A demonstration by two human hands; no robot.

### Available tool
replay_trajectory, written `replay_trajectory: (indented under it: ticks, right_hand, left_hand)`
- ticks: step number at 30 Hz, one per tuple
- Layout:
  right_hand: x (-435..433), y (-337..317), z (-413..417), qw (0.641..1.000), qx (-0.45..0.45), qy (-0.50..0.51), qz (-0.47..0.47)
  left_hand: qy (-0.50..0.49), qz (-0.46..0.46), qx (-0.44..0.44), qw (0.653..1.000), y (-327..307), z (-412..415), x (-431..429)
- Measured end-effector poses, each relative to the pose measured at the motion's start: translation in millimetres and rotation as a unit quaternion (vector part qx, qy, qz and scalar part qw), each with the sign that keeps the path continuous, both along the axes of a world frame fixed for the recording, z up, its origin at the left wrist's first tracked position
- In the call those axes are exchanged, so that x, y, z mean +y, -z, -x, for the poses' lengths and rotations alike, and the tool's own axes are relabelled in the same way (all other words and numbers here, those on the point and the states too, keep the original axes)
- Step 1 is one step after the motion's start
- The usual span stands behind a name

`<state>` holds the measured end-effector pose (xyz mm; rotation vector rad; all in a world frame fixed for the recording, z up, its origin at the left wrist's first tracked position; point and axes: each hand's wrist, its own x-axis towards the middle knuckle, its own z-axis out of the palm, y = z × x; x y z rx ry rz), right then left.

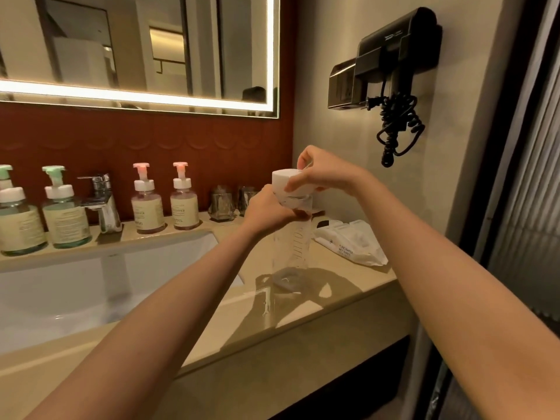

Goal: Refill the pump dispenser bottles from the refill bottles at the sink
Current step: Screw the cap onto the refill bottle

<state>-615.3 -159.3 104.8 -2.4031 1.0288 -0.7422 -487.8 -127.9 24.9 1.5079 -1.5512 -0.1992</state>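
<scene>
A tall clear refill bottle stands on the beige counter right of the sink. My left hand grips its neck. My right hand holds its white cap from above, fingers curled round it. Two pink-topped pump dispensers stand on the ledge behind the sink. Two green-topped pump dispensers stand at the far left.
A chrome tap rises between the dispenser pairs over the white sink. Two glass tumblers sit behind my left hand. A pack of wet wipes lies at the right. A hair dryer hangs on the wall.
</scene>
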Motion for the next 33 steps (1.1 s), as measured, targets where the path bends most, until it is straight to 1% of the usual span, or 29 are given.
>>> replay_trajectory:
  ticks: [3,6,8,9,11,12,14,16,17,18,19,21,23,24,25,27,28,31,33]
  right_hand:
    - [2,1,-15,0.996,0.056,0.039,0.063]
    - [-1,-1,-25,0.984,0.138,0.078,0.087]
    - [-2,-2,-28,0.977,0.193,0.045,0.08]
    - [2,-4,-27,0.977,0.2,0.019,0.068]
    - [2,-8,-25,0.981,0.185,-0.01,0.052]
    - [-1,-8,-25,0.983,0.175,-0.005,0.057]
    - [-2,-7,-25,0.982,0.166,0.023,0.086]
    - [-5,-4,-27,0.975,0.173,0.076,0.12]
    - [-7,-2,-29,0.973,0.174,0.089,0.119]
    - [-7,0,-30,0.977,0.168,0.081,0.1]
    - [-6,0,-30,0.984,0.153,0.053,0.07]
    - [-4,-3,-28,0.995,0.094,-0.025,0.017]
    - [-3,-4,-25,0.998,0.035,-0.057,0.003]
    - [-4,-5,-25,0.998,0.024,-0.052,0.013]
    - [-6,-4,-26,0.998,0.032,-0.03,0.037]
    - [-8,-3,-27,0.992,0.08,0.031,0.091]
    - [-7,-2,-28,0.991,0.097,0.04,0.087]
    - [-5,-3,-26,0.996,0.076,-0.023,0.035]
    - [-5,-3,-23,0.997,0.059,-0.027,0.035]
  left_hand:
    - [-0.038,-0.008,0.027,0.999,3,-4,-3]
    - [-0.052,-0.013,0.019,0.998,3,-4,-3]
    - [-0.045,-0.012,0.031,0.998,4,-5,-3]
    - [-0.04,-0.01,0.04,0.998,5,-5,-2]
    - [-0.042,-0.007,0.056,0.998,9,-6,0]
    - [-0.045,-0.008,0.065,0.997,9,-5,2]
    - [-0.053,-0.007,0.076,0.996,10,-3,3]
    - [-0.055,-0.005,0.076,0.996,9,0,4]
    - [-0.057,-0.005,0.074,0.996,9,0,3]
    - [-0.057,-0.003,0.073,0.996,9,0,3]
    - [-0.06,-0.005,0.072,0.996,9,1,4]
    - [-0.063,-0.012,0.079,0.995,10,0,4]
    - [-0.061,-0.015,0.083,0.995,10,0,3]
    - [-0.06,-0.015,0.083,0.995,10,1,3]
    - [-0.058,-0.017,0.081,0.995,10,2,3]
    - [-0.055,-0.022,0.076,0.995,9,4,3]
    - [-0.056,-0.023,0.075,0.995,9,3,2]
    - [-0.064,-0.024,0.091,0.993,11,1,2]
    - [-0.064,-0.023,0.099,0.993,12,0,1]
